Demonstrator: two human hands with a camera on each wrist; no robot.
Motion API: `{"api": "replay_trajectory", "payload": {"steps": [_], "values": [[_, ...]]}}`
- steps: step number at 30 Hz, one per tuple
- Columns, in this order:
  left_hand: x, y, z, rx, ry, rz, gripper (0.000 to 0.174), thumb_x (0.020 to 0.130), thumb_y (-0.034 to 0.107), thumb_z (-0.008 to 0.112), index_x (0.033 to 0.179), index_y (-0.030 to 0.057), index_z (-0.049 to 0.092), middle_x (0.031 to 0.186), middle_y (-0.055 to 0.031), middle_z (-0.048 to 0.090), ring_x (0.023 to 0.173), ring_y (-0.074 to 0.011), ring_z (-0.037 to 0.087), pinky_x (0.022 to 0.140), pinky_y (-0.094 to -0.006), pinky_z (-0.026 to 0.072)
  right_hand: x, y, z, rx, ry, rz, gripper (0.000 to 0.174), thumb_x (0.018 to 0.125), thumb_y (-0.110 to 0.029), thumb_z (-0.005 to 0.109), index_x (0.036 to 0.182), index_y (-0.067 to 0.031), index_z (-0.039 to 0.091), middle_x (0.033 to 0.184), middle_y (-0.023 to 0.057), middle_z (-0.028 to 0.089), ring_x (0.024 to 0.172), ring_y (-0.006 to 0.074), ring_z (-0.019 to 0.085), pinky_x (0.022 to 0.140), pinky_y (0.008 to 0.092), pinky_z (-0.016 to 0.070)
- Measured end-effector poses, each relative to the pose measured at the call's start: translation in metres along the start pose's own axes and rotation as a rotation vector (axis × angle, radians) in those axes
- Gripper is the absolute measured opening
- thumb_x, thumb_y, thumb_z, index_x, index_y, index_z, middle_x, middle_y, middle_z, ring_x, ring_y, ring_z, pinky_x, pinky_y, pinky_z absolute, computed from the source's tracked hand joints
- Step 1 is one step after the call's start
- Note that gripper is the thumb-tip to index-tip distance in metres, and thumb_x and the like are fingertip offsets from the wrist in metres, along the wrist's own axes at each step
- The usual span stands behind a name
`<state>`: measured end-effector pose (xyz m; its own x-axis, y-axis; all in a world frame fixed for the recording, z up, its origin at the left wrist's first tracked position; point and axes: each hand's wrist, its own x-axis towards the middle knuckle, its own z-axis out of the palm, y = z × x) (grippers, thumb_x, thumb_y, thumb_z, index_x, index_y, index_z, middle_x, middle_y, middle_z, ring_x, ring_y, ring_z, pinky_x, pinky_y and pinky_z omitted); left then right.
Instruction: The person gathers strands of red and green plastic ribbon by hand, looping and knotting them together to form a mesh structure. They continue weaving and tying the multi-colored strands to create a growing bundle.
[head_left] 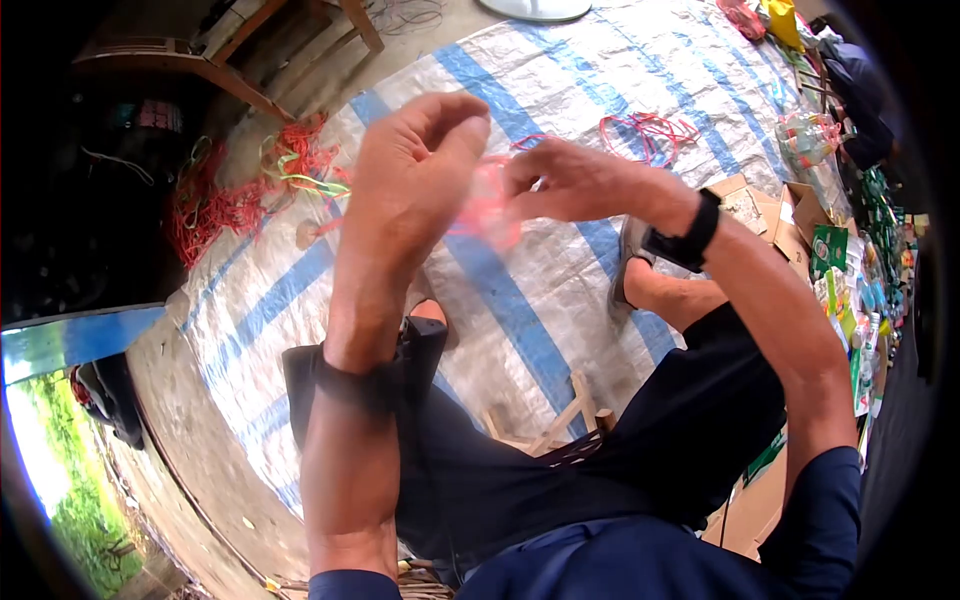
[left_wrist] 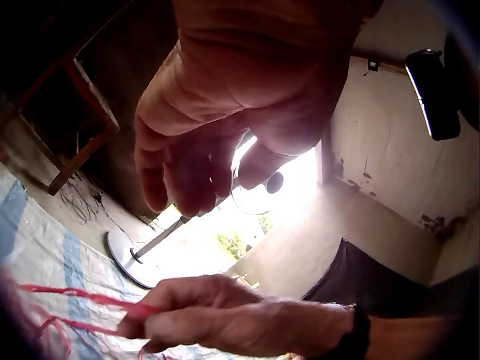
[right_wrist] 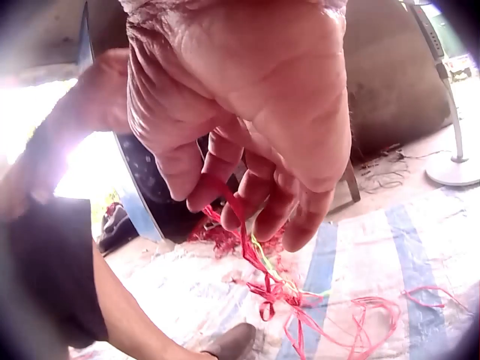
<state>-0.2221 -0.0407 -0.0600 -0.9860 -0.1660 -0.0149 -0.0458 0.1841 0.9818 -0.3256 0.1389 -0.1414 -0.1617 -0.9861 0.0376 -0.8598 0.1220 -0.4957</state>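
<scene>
My right hand (head_left: 580,185) pinches a red plastic string (head_left: 490,205) that hangs blurred between the two hands. In the right wrist view the strand (right_wrist: 238,214) passes between the thumb and fingers of the right hand (right_wrist: 247,112), with a loose tangle below. My left hand (head_left: 415,170) is raised beside the string, and its fingers are loosely bent. The left wrist view has the left hand (left_wrist: 240,97) above the right hand (left_wrist: 232,319), with no string visible in its fingers. Another string pile (head_left: 650,135) lies on the striped sheet (head_left: 500,300).
Red and green string heaps (head_left: 215,205) lie at the sheet's left edge, near a wooden frame (head_left: 230,75). Cardboard boxes (head_left: 790,215) and bottles (head_left: 805,140) stand at the right. A round fan base (head_left: 535,8) is at the top.
</scene>
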Motion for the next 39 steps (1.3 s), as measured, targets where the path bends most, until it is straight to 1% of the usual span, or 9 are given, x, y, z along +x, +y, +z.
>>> {"api": "replay_trajectory", "payload": {"steps": [2, 5, 14, 22, 25, 29, 32, 38, 39], "values": [[0.001, -0.006, 0.005, -0.033, -0.041, 0.019, 0.020, 0.097, 0.013, 0.061, 0.111, 0.0016, 0.070, 0.102, -0.0039, 0.071, 0.094, -0.0120, 0.065, 0.087, -0.0251, 0.0494, -0.011, -0.029, -0.041, 0.349, 0.238, 0.175, 0.016, 0.085, -0.022, 0.068, 0.082, -0.0074, 0.070, 0.067, 0.0088, 0.062, 0.065, 0.0144, 0.061, 0.065, 0.0307, 0.0497], [0.000, -0.001, 0.010, 0.027, -0.143, 0.049, 0.026, 0.095, 0.017, 0.059, 0.105, -0.0051, 0.069, 0.090, -0.0070, 0.070, 0.082, -0.0106, 0.064, 0.073, -0.0249, 0.0505, -0.025, -0.050, -0.073, 0.613, 0.329, 0.348, 0.024, 0.092, -0.028, 0.064, 0.087, -0.0058, 0.071, 0.065, 0.0031, 0.061, 0.063, 0.0110, 0.058, 0.059, 0.0275, 0.0458], [0.000, 0.009, 0.007, 0.093, -0.219, 0.015, 0.021, 0.096, 0.021, 0.067, 0.101, 0.0007, 0.071, 0.087, -0.0006, 0.070, 0.078, -0.0072, 0.062, 0.071, -0.0216, 0.0495, -0.063, -0.052, -0.079, 0.924, 0.525, 0.500, 0.027, 0.095, -0.029, 0.064, 0.085, -0.0045, 0.064, 0.058, -0.0063, 0.045, 0.055, 0.0038, 0.049, 0.058, 0.0233, 0.0485], [0.014, 0.012, -0.009, 0.095, 0.016, 0.109, 0.018, 0.095, 0.018, 0.066, 0.100, 0.0012, 0.071, 0.089, 0.0006, 0.069, 0.068, -0.0029, 0.052, 0.059, -0.0199, 0.0418, -0.085, -0.025, -0.081, 0.861, 0.356, 0.523, 0.027, 0.094, -0.030, 0.065, 0.083, -0.0059, 0.066, 0.064, -0.0032, 0.054, 0.062, 0.0066, 0.053, 0.066, 0.0248, 0.0486], [0.017, 0.015, -0.014, 0.024, 0.216, 0.070, 0.017, 0.095, 0.016, 0.067, 0.100, 0.0005, 0.071, 0.071, 0.0044, 0.060, 0.057, -0.0018, 0.041, 0.053, -0.0189, 0.0342, -0.086, -0.026, -0.083, 0.882, 0.359, 0.498, 0.027, 0.096, -0.028, 0.063, 0.083, -0.0048, 0.065, 0.066, -0.0021, 0.056, 0.065, 0.0076, 0.055, 0.068, 0.0252, 0.0491], [0.019, 0.011, -0.021, -0.047, 0.298, 0.069, 0.016, 0.094, 0.014, 0.067, 0.099, 0.0000, 0.071, 0.068, 0.0057, 0.057, 0.056, -0.0013, 0.040, 0.052, -0.0185, 0.0314, -0.083, -0.029, -0.084, 0.913, 0.419, 0.464, 0.025, 0.097, -0.025, 0.060, 0.088, -0.0027, 0.066, 0.072, 0.0005, 0.060, 0.070, 0.0091, 0.059, 0.072, 0.0269, 0.0517], [0.019, 0.008, -0.028, -0.051, 0.348, 0.084, 0.017, 0.094, 0.015, 0.067, 0.098, 0.0000, 0.073, 0.084, 0.0019, 0.067, 0.073, -0.0025, 0.053, 0.065, -0.0188, 0.0425, -0.083, -0.030, -0.083, 0.937, 0.419, 0.488, 0.023, 0.098, -0.023, 0.059, 0.091, -0.0018, 0.066, 0.075, 0.0019, 0.062, 0.072, 0.0101, 0.061, 0.074, 0.0277, 0.0531], [0.021, 0.004, -0.037, 0.106, 0.427, 0.170, 0.018, 0.095, 0.015, 0.065, 0.103, -0.0005, 0.071, 0.083, 0.0016, 0.066, 0.076, -0.0043, 0.056, 0.067, -0.0194, 0.0449, -0.087, -0.025, -0.078, 1.106, 0.451, 0.507, 0.024, 0.098, -0.024, 0.059, 0.091, -0.0022, 0.066, 0.073, 0.0016, 0.061, 0.069, 0.0106, 0.060, 0.073, 0.0289, 0.0533], [0.022, 0.007, -0.027, 0.184, 0.445, 0.245, 0.021, 0.094, 0.015, 0.066, 0.108, -0.0003, 0.068, 0.090, -0.0020, 0.065, 0.081, -0.0103, 0.058, 0.073, -0.0242, 0.0476, -0.087, -0.025, -0.078, 1.204, 0.467, 0.495, 0.024, 0.097, -0.025, 0.062, 0.091, -0.0029, 0.068, 0.071, 0.0007, 0.060, 0.067, 0.0096, 0.058, 0.072, 0.0280, 0.0525]]}}
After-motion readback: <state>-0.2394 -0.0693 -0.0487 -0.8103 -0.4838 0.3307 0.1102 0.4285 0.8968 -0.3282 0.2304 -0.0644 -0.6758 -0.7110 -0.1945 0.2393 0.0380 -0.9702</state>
